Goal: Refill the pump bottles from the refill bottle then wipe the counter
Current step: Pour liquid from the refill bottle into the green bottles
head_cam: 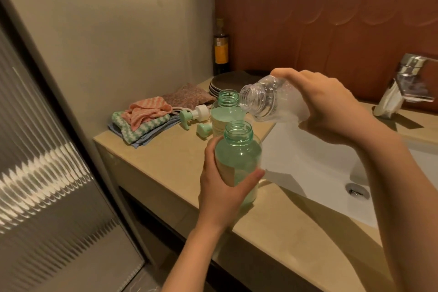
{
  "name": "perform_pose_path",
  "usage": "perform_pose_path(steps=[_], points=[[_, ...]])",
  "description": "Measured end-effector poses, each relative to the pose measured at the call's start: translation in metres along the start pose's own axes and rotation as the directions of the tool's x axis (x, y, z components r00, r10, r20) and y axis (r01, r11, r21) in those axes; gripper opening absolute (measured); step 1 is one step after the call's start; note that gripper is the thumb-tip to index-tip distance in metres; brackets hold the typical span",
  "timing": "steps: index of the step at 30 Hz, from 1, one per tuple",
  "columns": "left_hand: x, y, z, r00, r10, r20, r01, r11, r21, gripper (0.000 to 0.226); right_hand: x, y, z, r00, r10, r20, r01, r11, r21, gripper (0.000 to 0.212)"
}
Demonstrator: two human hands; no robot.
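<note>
While the uncapped green pump bottle [239, 156] is gripped around its body by the left hand [222, 187], fingers and thumb curled about it, it is held upright near the front edge of the counter [166, 156], just beside the left rim of the sink [308, 163]; whether its base rests on the counter cannot be told. The clear refill bottle [265, 99] is clasped around its lower half by the right hand [329, 106] and tilted almost level, its open mouth turned left and kept above the held bottle's neck. A second open pump bottle [227, 111] is seen standing behind, with two pump heads [193, 114] laid beside it. Folded cloths [142, 123] are piled at the counter's left edge, and plates [227, 83] are stacked toward the back corner.
</note>
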State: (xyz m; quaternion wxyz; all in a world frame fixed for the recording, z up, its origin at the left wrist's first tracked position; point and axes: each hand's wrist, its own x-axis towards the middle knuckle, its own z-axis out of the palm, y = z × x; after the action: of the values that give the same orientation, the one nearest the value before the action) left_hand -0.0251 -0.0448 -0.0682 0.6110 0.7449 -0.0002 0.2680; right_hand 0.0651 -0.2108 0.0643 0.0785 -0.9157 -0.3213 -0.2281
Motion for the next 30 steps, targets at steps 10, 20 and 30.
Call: perform_pose_path(steps=[10,20,30], points=[[-0.0007,-0.0012,-0.0009,1.0,-0.003,-0.01,0.003,0.999,0.047,0.08,-0.0009,0.0015,0.0061,0.998,-0.066,0.015,0.066,0.997,-0.031,0.091],[-0.001,0.0002,-0.0022,1.0,0.003,0.01,-0.003,0.999,0.05,0.08,0.0016,0.0043,0.0087,0.989,-0.145,-0.041,0.145,0.989,0.004,0.091],[-0.0005,0.001,-0.0024,1.0,0.021,0.013,-0.021,0.999,0.026,0.078,0.0022,0.0063,0.0086,0.984,-0.165,-0.066,0.165,0.986,-0.011,0.092]])
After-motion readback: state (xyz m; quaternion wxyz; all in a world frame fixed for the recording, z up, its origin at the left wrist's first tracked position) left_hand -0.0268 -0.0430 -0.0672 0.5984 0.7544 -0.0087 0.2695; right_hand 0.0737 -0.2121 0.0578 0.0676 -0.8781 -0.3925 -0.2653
